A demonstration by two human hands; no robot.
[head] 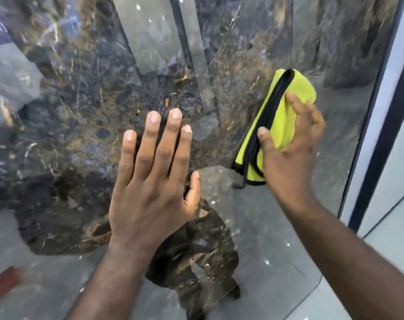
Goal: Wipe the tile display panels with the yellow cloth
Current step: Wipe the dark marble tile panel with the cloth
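Note:
A glossy dark marbled tile display panel (85, 107) fills nearly the whole view, with brown, blue and grey veins and bright reflections. My left hand (150, 181) lies flat against it near the middle, fingers straight and spread upward. To the right, my right hand (291, 153) presses a folded yellow cloth (286, 112) with black edging onto the panel; thumb and fingers lie over the cloth's lower right part. The cloth's upper end sticks out above my fingers.
The panel's right edge meets a dark frame strip (381, 139) and a white wall surface (401, 65). Pale floor tiles (390, 232) show at the lower right. Reflections of the room and a person's legs appear in the gloss.

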